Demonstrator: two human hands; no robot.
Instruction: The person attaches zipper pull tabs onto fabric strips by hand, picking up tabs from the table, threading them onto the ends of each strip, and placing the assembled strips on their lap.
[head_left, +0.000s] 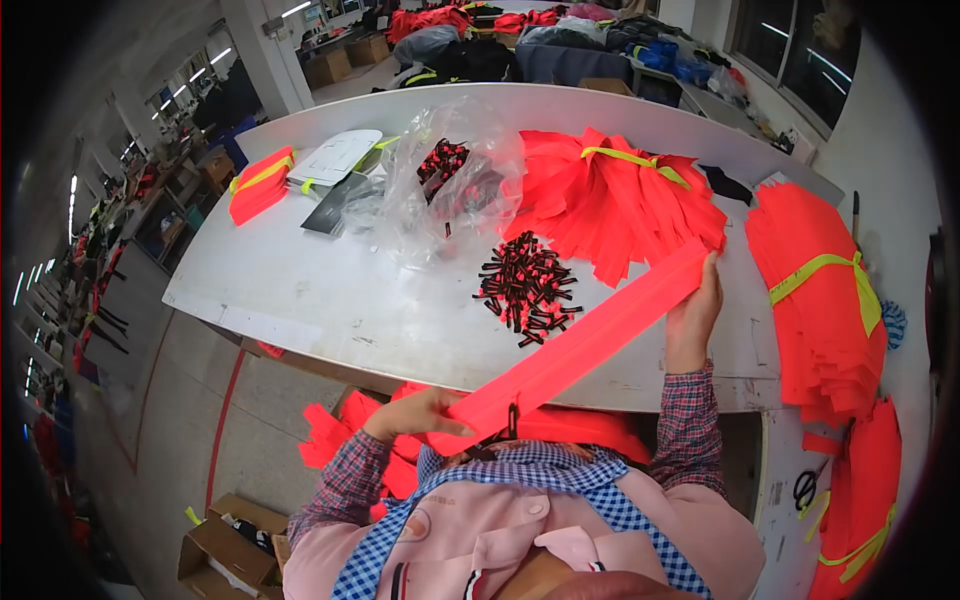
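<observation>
A long neon coral-red fabric strip (590, 340) stretches diagonally over the table's front edge. My left hand (418, 414) is closed on its lower end near my body. At its upper end, my right hand (698, 308) grips the cloth by the edge. A small black piece (513, 421) shows at the strip's lower end; I cannot tell how it is joined. Beyond the strip lies a loose heap of small black-and-red tabs (525, 285). Behind my right hand, a fanned bundle of red strips (610, 190) is tied with a yellow band.
On the white table (300, 290) sit a clear plastic bag (410, 220) with more tabs, papers (335, 157) and a small red bundle (260, 190). Tied red bundles (815, 290) line the right side, near scissors (805, 488). A cardboard box (225, 545) stands on the floor.
</observation>
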